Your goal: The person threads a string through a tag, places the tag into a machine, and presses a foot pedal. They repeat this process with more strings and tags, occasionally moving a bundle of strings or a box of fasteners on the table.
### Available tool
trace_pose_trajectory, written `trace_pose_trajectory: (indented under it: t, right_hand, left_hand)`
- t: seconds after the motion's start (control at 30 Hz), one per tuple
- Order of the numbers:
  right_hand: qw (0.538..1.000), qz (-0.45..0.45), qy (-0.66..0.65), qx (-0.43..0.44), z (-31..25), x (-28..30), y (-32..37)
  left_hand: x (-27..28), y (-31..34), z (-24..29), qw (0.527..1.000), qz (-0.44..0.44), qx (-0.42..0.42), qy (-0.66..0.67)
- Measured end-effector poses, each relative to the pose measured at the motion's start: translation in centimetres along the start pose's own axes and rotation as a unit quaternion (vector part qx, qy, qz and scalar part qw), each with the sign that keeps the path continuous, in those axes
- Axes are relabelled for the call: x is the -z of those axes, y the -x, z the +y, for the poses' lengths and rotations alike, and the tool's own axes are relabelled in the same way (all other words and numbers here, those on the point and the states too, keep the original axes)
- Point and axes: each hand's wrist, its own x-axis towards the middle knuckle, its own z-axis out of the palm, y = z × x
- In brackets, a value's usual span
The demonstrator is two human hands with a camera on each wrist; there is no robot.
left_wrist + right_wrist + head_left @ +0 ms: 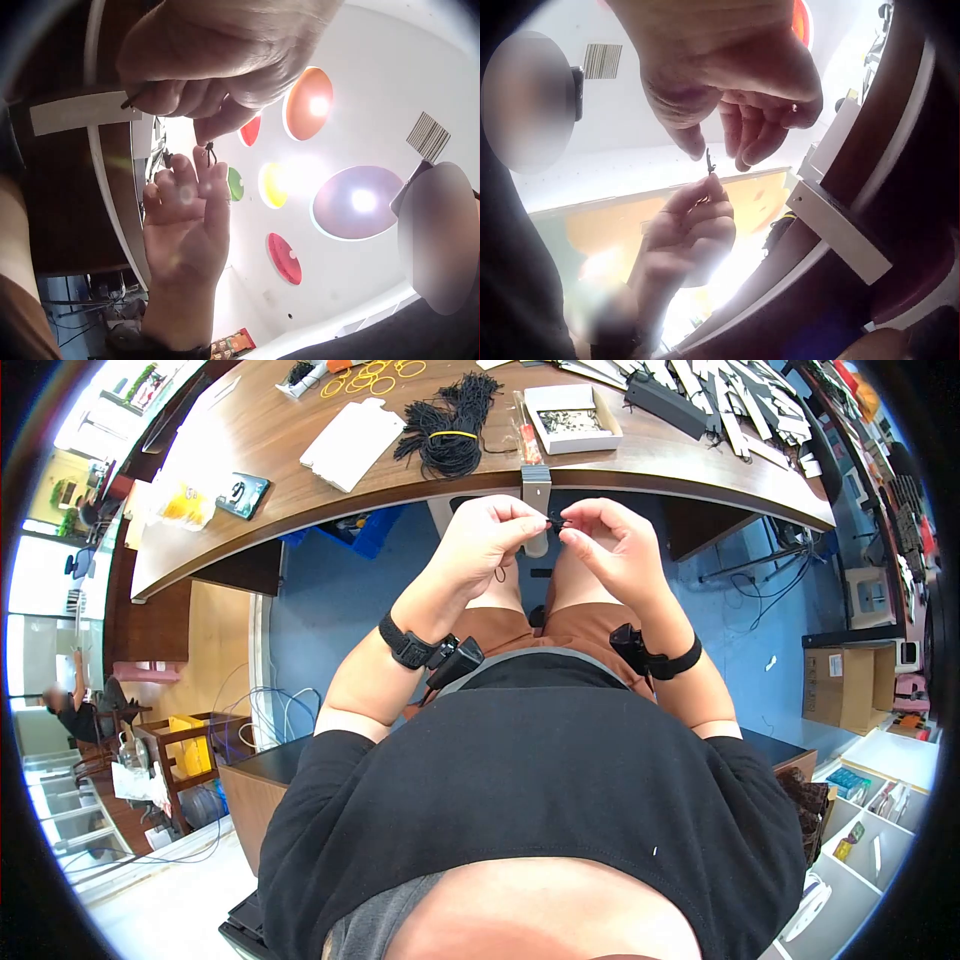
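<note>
Over the lap, just in front of the table edge, my left hand (pixel 480 545) pinches a short knotted black cord (pixel 711 166) between thumb and fingertips. Its loose ends stick up past those fingertips in the right wrist view. My right hand (pixel 622 550) is close by, palm towards the cord. In the right wrist view its thumb and fingers are spread apart on either side of the cord's free end. The left wrist view shows the cord's split ends beside the right fingertips.
On the table (pixel 280 430) lie a bundle of black cords (pixel 450 435) with a yellow tie, a white box (pixel 575 445) of small parts, white packets (pixel 350 445), yellow rings (pixel 375 378), a phone (pixel 243 495) and piled strips (pixel 735 410). A metal block (pixel 537 485) juts from the edge.
</note>
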Motion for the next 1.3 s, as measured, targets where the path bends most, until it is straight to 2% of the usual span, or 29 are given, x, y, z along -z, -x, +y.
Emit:
trace_pose_trajectory:
  t: [0.07,0.1,0.2,0.3,0.4,0.5,0.7,0.73,0.8,0.83,0.93,0.97,1.03,1.07,1.1,1.2,1.3]
  right_hand:
    - [0.998,-0.010,0.059,0.013,-0.3,-0.1,-0.1]
    - [0.988,-0.008,0.139,0.069,-0.9,0.0,-0.3]
    - [0.972,-0.008,0.192,0.136,0.0,0.0,-0.5]
    - [1.000,-0.017,-0.011,0.003,-0.3,-0.2,0.1]
    - [0.996,-0.005,-0.084,-0.032,0.3,-0.3,0.4]
    - [0.989,-0.011,-0.130,-0.075,1.3,-0.1,0.4]
    - [0.989,0.068,-0.068,-0.115,3.2,1.5,0.4]
    - [0.992,0.049,0.038,-0.113,3.0,1.6,0.2]
    - [0.963,0.007,0.246,-0.108,2.2,1.8,-0.1]
    - [0.947,-0.028,0.307,-0.087,2.0,1.7,-0.3]
    - [0.903,-0.130,0.403,-0.070,1.0,1.1,-0.9]
    - [0.944,-0.052,0.323,-0.032,0.3,0.4,-1.0]
    - [0.983,-0.101,0.114,-0.102,0.2,-0.3,-1.6]
    - [0.983,-0.122,0.006,-0.136,0.0,-0.8,-1.8]
    - [0.952,-0.100,-0.226,-0.181,0.2,-2.2,-1.9]
    - [0.934,-0.145,-0.151,-0.291,1.3,-1.8,-2.1]
    - [0.953,-0.134,-0.126,-0.243,3.2,-2.3,-1.4]
  left_hand:
    - [0.0,-0.1,-0.1,1.000,0.001,-0.002,-0.008]
    - [-0.1,-0.1,-0.2,1.000,0.001,0.000,-0.014]
    - [-0.2,-0.1,-0.3,1.000,0.005,0.002,-0.029]
    - [-0.3,-0.1,-0.4,0.999,0.013,-0.004,-0.040]
    - [-0.4,-0.1,-0.3,0.998,0.017,-0.007,-0.056]
    - [0.0,-0.5,-0.4,0.998,0.003,0.013,-0.068]
    - [2.5,-1.4,-1.7,0.993,0.045,-0.006,-0.109]
    - [2.6,-1.5,-1.8,0.994,0.036,-0.008,-0.107]
    - [2.6,-1.6,-1.9,0.994,0.019,-0.012,-0.103]
    - [2.3,-1.6,-1.9,0.996,0.008,-0.023,-0.084]
    - [1.6,-2.1,-1.6,0.984,0.016,-0.063,-0.165]
    - [1.9,-2.4,-2.0,0.986,-0.010,-0.060,-0.152]
    - [1.4,-2.4,-1.6,0.980,-0.045,-0.096,-0.168]
    - [1.1,-2.2,-1.6,0.976,-0.063,-0.113,-0.175]
    - [1.1,-2.2,-1.7,0.979,-0.077,-0.101,-0.159]
    - [1.6,-2.1,-1.3,0.987,-0.092,-0.058,-0.119]
    - [1.7,-2.1,-1.7,0.973,-0.069,-0.085,-0.201]
